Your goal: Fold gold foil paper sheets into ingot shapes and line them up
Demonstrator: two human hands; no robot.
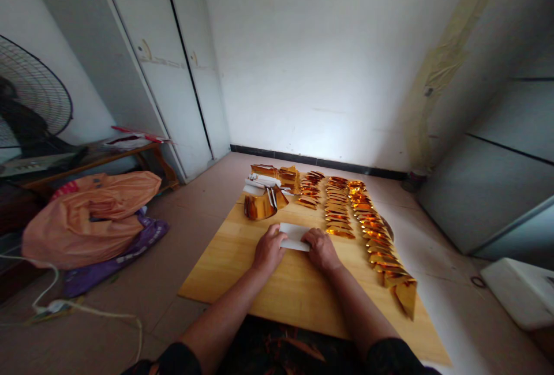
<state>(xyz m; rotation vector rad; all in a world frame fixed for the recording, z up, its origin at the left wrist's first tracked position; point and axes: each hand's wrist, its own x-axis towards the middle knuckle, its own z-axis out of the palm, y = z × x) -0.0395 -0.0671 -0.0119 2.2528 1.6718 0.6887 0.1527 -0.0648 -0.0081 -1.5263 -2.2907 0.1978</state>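
Observation:
A small sheet of paper (295, 237), white side up, is stretched between my two hands just over the wooden board. My left hand (270, 246) pinches its left edge, thumb on top. At the right edge, the fingers of my right hand (322, 249) are curled onto the paper. Beyond my left hand stands a curved stack of gold foil paper (259, 203), with white-backed sheets beside it. To the right, folded gold foil pieces (339, 207) lie in overlapping rows, the longest row (378, 242) running down the board's right side.
The wooden board (234, 265) is low, in front of my lap. An orange bag (90, 213) and a purple bag (116, 257) lie to the left, near a cable (108, 315) and a fan (30, 89). A white box (519, 291) sits on the floor at right.

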